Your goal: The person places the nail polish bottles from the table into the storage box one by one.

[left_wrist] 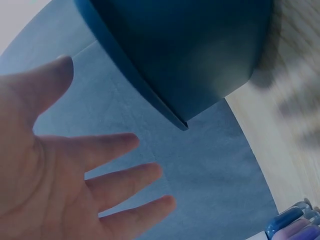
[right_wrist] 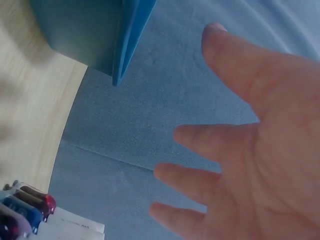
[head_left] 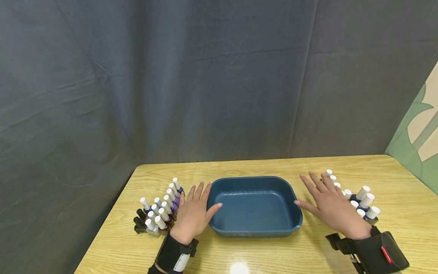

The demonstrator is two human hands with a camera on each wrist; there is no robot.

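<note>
A dark blue rectangular basin (head_left: 253,232) stands on the wooden table between my two hands, with nothing inside it. My left hand (head_left: 192,215) is spread beside its left end, fingers straight, thumb overlapping the rim in the head view. On the other side my right hand (head_left: 330,207) is spread too, its thumb pointing at the basin's right end. Both palms are bare of any object in the wrist views. Nail polish bottles (head_left: 164,214) with white and black caps cluster left of my left hand. More nail polish bottles (head_left: 367,201) stand beyond my right hand, partly hidden by it.
The wooden table (head_left: 219,258) ends at a grey curtain (head_left: 219,83) along the back and left. A green and beige patterned panel (head_left: 421,140) borders the right edge. Wrist straps with devices (head_left: 380,251) sit on both forearms.
</note>
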